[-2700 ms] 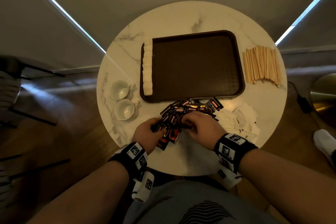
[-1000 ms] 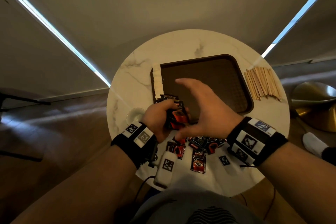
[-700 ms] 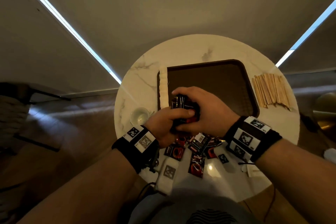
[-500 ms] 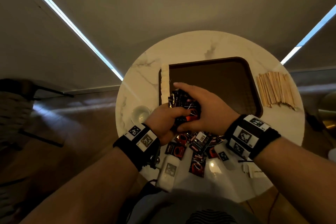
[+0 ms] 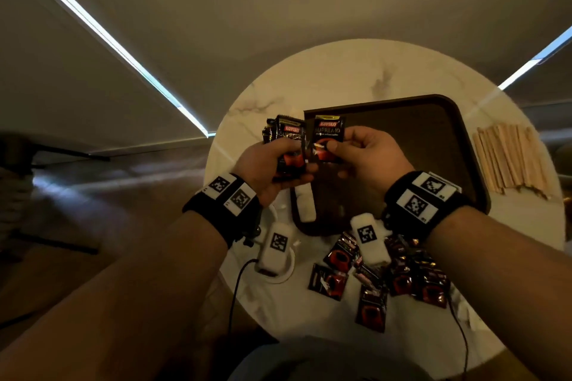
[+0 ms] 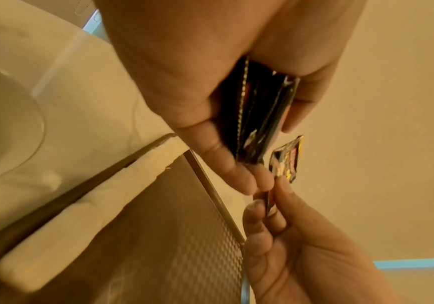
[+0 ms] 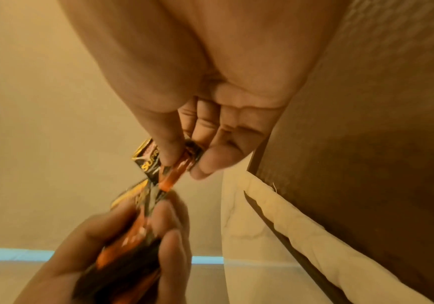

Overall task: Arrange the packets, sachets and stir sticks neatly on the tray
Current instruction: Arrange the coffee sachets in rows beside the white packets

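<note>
Left hand (image 5: 272, 167): its fingers (image 6: 226, 162) curl round a stack of packets (image 5: 286, 145), thumb on the front face; the stack stands upright above the near-left corner of the tray.
Stack count: at least three packets show at its fanned top edge in the head view; the exact number cannot be told.
Right hand (image 5: 368, 158): thumb and fingertips (image 7: 205, 162) pinch a single packet (image 5: 328, 139) by its lower half, the other fingers loosely curled behind it.
Single packet: one, black with a red cup picture, upright, just right of the left hand's stack and nearly touching it.
Loose packets (image 5: 380, 275): about seven or eight lie scattered on the table (image 5: 340, 71), below the right wrist and nearer the person than the fingers; some overlap, so the count is rough.
Tray (image 5: 433, 139): one, dark brown, beneath and beyond both hands.
White sachets (image 6: 86, 209): a row along the tray's left edge, under the left hand; four or so show in the left wrist view.
Stir sticks (image 5: 510, 161): one flat bundle of well over ten, on the table well right of the right hand's fingers, off the tray.
Cup (image 6: 0, 115): one white rim, left of the left hand.
</note>
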Motion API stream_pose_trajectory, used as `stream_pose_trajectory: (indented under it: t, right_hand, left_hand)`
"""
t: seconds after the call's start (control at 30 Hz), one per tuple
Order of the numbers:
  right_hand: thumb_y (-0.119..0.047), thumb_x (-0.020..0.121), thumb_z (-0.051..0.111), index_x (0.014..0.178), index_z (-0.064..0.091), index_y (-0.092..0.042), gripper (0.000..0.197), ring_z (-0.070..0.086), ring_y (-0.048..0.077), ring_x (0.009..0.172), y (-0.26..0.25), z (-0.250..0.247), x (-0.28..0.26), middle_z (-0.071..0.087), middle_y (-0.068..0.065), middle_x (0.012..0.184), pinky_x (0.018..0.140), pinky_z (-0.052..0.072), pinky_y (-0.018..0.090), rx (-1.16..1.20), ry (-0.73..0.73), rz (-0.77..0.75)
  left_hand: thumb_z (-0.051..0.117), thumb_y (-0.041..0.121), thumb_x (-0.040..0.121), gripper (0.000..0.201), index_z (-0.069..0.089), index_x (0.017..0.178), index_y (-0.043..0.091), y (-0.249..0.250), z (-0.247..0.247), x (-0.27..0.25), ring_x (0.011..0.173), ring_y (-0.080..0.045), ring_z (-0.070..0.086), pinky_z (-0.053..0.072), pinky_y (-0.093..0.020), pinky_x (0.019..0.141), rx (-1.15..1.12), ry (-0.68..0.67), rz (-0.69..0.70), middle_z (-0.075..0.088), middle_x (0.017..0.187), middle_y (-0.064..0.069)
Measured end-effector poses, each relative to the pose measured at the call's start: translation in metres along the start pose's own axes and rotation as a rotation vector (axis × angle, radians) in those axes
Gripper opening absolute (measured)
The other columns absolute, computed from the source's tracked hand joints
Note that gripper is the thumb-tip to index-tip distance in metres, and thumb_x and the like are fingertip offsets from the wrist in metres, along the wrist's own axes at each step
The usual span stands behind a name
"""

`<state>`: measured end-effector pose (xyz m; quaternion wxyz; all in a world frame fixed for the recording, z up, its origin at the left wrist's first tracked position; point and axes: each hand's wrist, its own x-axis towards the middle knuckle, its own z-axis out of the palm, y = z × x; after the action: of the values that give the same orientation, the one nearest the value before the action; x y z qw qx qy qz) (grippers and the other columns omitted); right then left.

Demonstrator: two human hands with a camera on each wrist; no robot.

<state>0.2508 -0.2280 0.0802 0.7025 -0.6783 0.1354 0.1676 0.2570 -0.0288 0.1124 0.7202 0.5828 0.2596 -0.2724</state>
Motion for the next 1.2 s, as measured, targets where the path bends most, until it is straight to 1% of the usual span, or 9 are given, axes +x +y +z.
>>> stream_pose_trajectory:
  t: [0.1, 0.2, 0.3, 0.47, 0.57, 0.67, 0.87, 1.13, 1.2]
  right_hand:
    - [-0.018, 0.094, 0.077, 0.106, 0.075, -0.009, 0.015, 0.069, 0.003, 0.061, 0.003, -0.002, 0.042, 0.077, 0.0, 0.083, 0.051, 0.05, 0.021, -0.08, 0.189, 0.021]
    - [-0.028, 0.092, 0.08, 0.097, 0.077, -0.02, 0.01, 0.073, 0.007, 0.074, 0.016, -0.01, 0.083, 0.079, -0.002, 0.088, 0.058, 0.056, 0.023, -0.213, 0.302, 0.061]
    - [-0.025, 0.095, 0.076, 0.1, 0.076, -0.024, 0.005, 0.076, 0.016, 0.091, 0.031, -0.012, 0.121, 0.078, -0.002, 0.097, 0.07, 0.062, 0.029, -0.324, 0.272, 0.106]
    - [-0.011, 0.096, 0.073, 0.102, 0.075, -0.023, 0.014, 0.077, 0.019, 0.095, 0.045, -0.006, 0.166, 0.078, 0.003, 0.103, 0.087, 0.064, 0.042, -0.37, 0.229, 0.147]
    - [-0.017, 0.093, 0.079, 0.105, 0.074, -0.018, 0.014, 0.075, 0.021, 0.095, 0.046, -0.002, 0.181, 0.076, 0.005, 0.104, 0.084, 0.064, 0.04, -0.456, 0.281, 0.157]
    - [-0.034, 0.087, 0.084, 0.089, 0.073, -0.025, 0.014, 0.073, 0.018, 0.085, 0.048, 0.001, 0.19, 0.075, -0.003, 0.09, 0.079, 0.063, 0.038, -0.58, 0.351, 0.159]
    - [-0.047, 0.09, 0.077, 0.09, 0.076, -0.022, 0.025, 0.058, 0.005, 0.07, 0.049, 0.013, 0.191, 0.069, -0.006, 0.082, 0.053, 0.039, 0.023, -0.716, 0.391, 0.178]
    - [-0.051, 0.086, 0.079, 0.092, 0.077, -0.019, 0.033, 0.066, 0.013, 0.082, 0.048, 0.015, 0.192, 0.071, -0.002, 0.086, 0.065, 0.047, 0.026, -0.77, 0.421, 0.191]
    - [-0.051, 0.085, 0.08, 0.091, 0.077, -0.018, 0.033, 0.066, 0.013, 0.081, 0.048, 0.015, 0.191, 0.071, -0.002, 0.086, 0.061, 0.046, 0.024, -0.758, 0.423, 0.184]
  left_hand:
    - [0.061, 0.012, 0.098, 0.023, 0.066, 0.116, -0.002, 0.009, -0.017, 0.026, 0.076, -0.026, 0.076, 0.065, -0.04, 0.071, -0.027, 0.107, -0.017, 0.074, 0.087, -0.013]
    - [0.064, 0.013, 0.098, 0.016, 0.066, 0.113, 0.005, 0.011, -0.035, 0.043, 0.083, -0.025, 0.076, 0.065, -0.041, 0.074, -0.05, 0.167, -0.03, 0.077, 0.091, -0.013]
    - [0.065, 0.015, 0.099, 0.017, 0.067, 0.115, 0.009, 0.009, -0.049, 0.055, 0.087, -0.024, 0.077, 0.065, -0.041, 0.075, -0.052, 0.189, -0.034, 0.078, 0.098, -0.01]
    - [0.065, 0.018, 0.099, 0.02, 0.067, 0.118, 0.011, 0.008, -0.063, 0.071, 0.091, -0.025, 0.077, 0.064, -0.042, 0.076, -0.091, 0.208, -0.043, 0.079, 0.097, -0.008]
    - [0.065, 0.017, 0.098, 0.022, 0.066, 0.119, 0.01, 0.01, -0.062, 0.076, 0.09, -0.024, 0.077, 0.064, -0.041, 0.074, -0.108, 0.197, -0.048, 0.078, 0.097, -0.008]
    - [0.066, 0.016, 0.098, 0.024, 0.065, 0.121, 0.008, 0.01, -0.062, 0.08, 0.089, -0.024, 0.077, 0.064, -0.04, 0.073, -0.126, 0.189, -0.053, 0.076, 0.099, -0.009]
    - [0.066, 0.015, 0.097, 0.027, 0.064, 0.123, 0.007, 0.009, -0.061, 0.085, 0.09, -0.026, 0.077, 0.063, -0.039, 0.07, -0.136, 0.168, -0.054, 0.077, 0.097, -0.008]
    - [0.061, 0.012, 0.097, 0.034, 0.062, 0.13, 0.003, 0.005, -0.063, 0.086, 0.09, -0.026, 0.077, 0.062, -0.038, 0.068, -0.177, 0.127, -0.049, 0.076, 0.098, -0.009]
    - [0.058, 0.01, 0.097, 0.034, 0.061, 0.131, 0.003, 0.003, -0.062, 0.085, 0.091, -0.027, 0.077, 0.062, -0.038, 0.068, -0.191, 0.117, -0.058, 0.077, 0.097, -0.01]
